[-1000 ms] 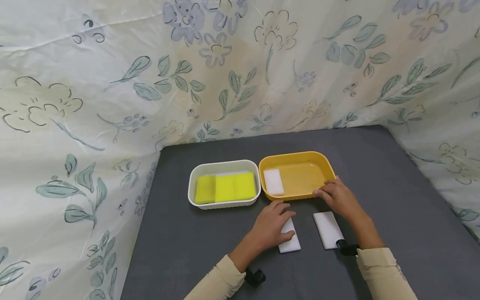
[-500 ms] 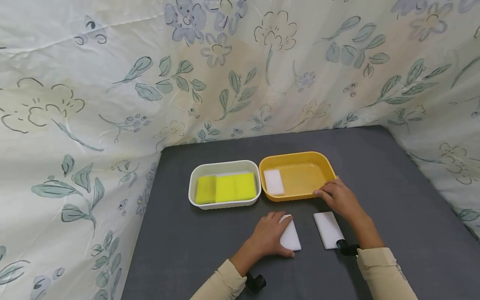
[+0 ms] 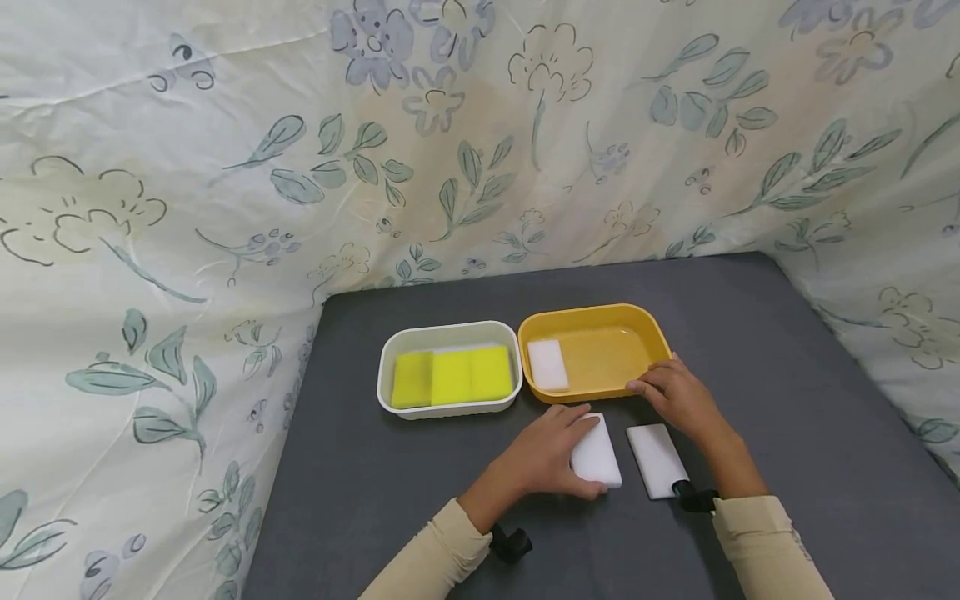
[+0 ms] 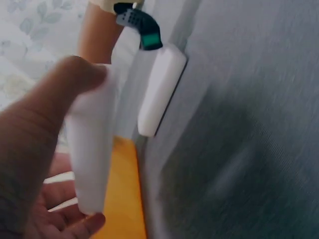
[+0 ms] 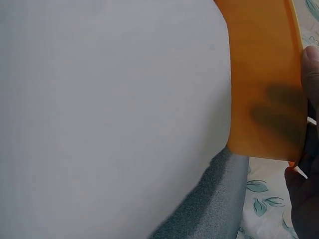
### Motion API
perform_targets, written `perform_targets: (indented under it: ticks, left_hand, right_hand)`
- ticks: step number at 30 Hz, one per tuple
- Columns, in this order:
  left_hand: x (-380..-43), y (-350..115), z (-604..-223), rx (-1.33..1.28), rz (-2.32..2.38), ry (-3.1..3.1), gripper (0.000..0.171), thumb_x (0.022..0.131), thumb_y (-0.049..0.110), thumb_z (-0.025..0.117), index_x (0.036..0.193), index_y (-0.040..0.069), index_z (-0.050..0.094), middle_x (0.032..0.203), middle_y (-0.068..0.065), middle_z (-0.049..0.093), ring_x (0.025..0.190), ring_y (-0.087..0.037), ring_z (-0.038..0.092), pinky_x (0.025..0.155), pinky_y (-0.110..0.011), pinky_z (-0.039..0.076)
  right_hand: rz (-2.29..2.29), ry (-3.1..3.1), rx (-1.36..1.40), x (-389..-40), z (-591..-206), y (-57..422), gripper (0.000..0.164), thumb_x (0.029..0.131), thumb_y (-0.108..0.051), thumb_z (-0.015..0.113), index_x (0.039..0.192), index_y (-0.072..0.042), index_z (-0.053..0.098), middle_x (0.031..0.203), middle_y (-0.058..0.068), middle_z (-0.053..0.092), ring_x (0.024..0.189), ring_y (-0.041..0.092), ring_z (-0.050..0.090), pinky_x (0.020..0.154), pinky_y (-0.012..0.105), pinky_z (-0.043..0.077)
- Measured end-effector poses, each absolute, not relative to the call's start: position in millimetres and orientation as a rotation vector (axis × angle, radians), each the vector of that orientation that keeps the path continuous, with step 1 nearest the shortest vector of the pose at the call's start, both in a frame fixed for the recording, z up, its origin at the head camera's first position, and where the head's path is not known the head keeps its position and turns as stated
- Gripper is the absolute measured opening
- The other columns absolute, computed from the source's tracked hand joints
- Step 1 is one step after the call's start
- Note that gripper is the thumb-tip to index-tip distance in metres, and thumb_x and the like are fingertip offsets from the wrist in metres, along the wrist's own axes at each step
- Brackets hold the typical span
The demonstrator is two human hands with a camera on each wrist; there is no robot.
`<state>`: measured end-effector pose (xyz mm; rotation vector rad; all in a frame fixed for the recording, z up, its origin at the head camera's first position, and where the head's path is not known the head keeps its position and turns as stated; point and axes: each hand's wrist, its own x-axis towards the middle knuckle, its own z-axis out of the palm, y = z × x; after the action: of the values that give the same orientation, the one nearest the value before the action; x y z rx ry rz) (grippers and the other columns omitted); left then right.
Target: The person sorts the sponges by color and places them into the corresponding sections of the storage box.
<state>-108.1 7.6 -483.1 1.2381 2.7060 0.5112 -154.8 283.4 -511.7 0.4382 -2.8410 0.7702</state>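
My left hand point(image 3: 546, 452) grips a white sponge point(image 3: 596, 454) between thumb and fingers, just in front of the yellow tray. In the left wrist view this sponge point(image 4: 92, 144) is lifted above the table, with the thumb at one end and fingers at the other. My right hand point(image 3: 682, 400) holds the near right corner of the yellow tray point(image 3: 611, 392); in the right wrist view finger shadows show through the tray wall point(image 5: 266, 99). A second white sponge point(image 3: 657, 460) lies flat on the table beside the right wrist. Another white sponge point(image 3: 547, 365) lies inside the tray's left end.
To the left of the tray stands a white container point(image 3: 450, 410) with yellow sponges point(image 3: 470, 374) in it. The dark grey table point(image 3: 360, 500) is backed by a flowered cloth point(image 3: 480, 150). A black wrist camera point(image 3: 696, 497) overlaps the loose sponge's near end.
My left hand has come down around the white sponge, gripped it and raised it, shifting slightly right and toward the tray. My right hand has stayed at the tray corner.
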Motion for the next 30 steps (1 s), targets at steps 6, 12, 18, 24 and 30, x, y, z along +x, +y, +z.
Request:
perform_targets:
  ticks: [6,12,18,24,30]
  left_hand:
    - [-128,8,-472,1.189,0.676,2.69,0.085,0.086,0.063,0.065,0.152,0.016,0.043,0.159,-0.004,0.035,0.138,-0.018,0.037,0.108,-0.029,0.036]
    - [-150,15,-478,1.177,0.612,2.718,0.081,0.091,0.06,0.06,0.154,0.014,0.04,0.161,-0.007,0.03,0.145,-0.024,0.03,0.113,-0.032,0.03]
    - [-160,25,-483,1.046,0.635,2.621,0.078,0.099,0.064,0.041,0.158,0.015,0.031,0.164,-0.006,0.024,0.15,-0.025,0.019,0.118,-0.034,0.02]
    - [-170,30,-485,1.042,0.604,2.612,0.076,0.101,0.065,0.033,0.159,0.016,0.031,0.162,-0.003,0.028,0.149,-0.023,0.022,0.117,-0.033,0.021]
    - [-178,34,-487,1.089,0.528,2.636,0.073,0.102,0.061,0.033,0.158,0.015,0.032,0.161,-0.006,0.032,0.147,-0.023,0.028,0.118,-0.033,0.019]
  right_hand:
    - [0.777,-2.839,0.427,-154,-510,283,0.024,0.088,-0.021,0.078,0.093,0.002,0.076,0.098,0.02,0.069,0.102,0.04,0.058,0.113,0.06,0.022]
    - [0.79,-2.798,0.457,-153,-511,283,0.02,0.087,-0.019,0.079,0.09,0.001,0.076,0.096,0.018,0.069,0.1,0.039,0.059,0.113,0.06,0.022]
    - [0.81,-2.754,0.494,-152,-513,282,0.016,0.085,-0.016,0.08,0.088,-0.001,0.076,0.094,0.016,0.069,0.098,0.038,0.058,0.111,0.062,0.024]
    - [0.81,-2.726,0.519,-153,-514,281,0.014,0.084,-0.016,0.08,0.087,-0.003,0.076,0.091,0.013,0.069,0.097,0.036,0.059,0.112,0.062,0.021]
    - [0.815,-2.732,0.512,-154,-515,282,0.015,0.085,-0.018,0.08,0.087,-0.004,0.075,0.093,0.014,0.068,0.099,0.037,0.058,0.113,0.061,0.02]
